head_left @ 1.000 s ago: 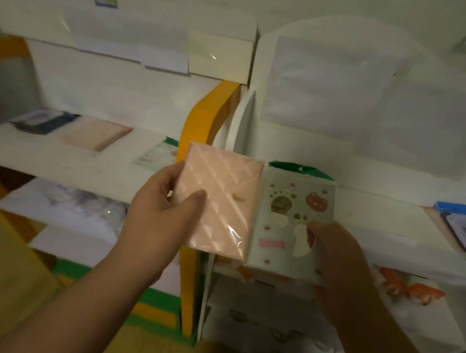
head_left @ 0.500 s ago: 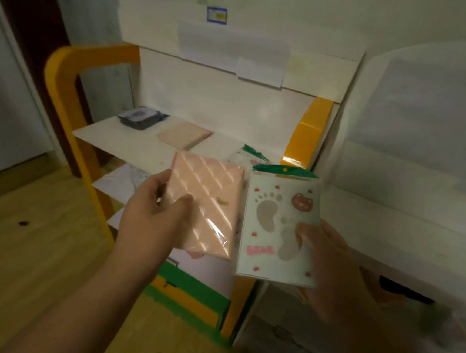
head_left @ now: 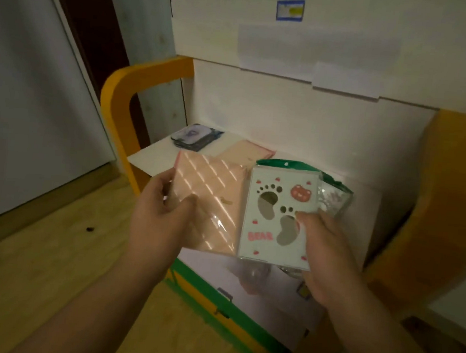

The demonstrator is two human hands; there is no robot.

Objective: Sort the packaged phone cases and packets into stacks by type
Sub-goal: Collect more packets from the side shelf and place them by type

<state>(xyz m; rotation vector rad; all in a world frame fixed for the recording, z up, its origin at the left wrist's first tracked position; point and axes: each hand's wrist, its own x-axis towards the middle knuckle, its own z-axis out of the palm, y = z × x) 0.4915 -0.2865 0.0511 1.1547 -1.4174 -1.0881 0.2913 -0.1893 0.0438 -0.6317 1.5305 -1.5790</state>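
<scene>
My left hand (head_left: 163, 221) grips a pink quilted packet (head_left: 212, 202) by its left edge. My right hand (head_left: 329, 258) holds a white packet with footprints, a bear and a green header (head_left: 279, 208) by its lower right corner. The two packets are side by side, above the front of the white shelf (head_left: 154, 161). On the shelf lie a dark stack of phone cases (head_left: 193, 136) at the back left, a pink packet stack (head_left: 248, 152) beside it, and a clear green-topped packet (head_left: 334, 199) partly hidden behind the white one.
An orange curved frame (head_left: 126, 96) borders the shelf on the left, and an orange panel (head_left: 444, 194) stands on the right. A lower shelf with green and yellow edging (head_left: 215, 301) sits below. Wooden floor (head_left: 51, 245) and a door lie to the left.
My view has swung left and closer to the left shelf. Both hands have carried their packets toward it, still side by side, and the grips are unchanged.
</scene>
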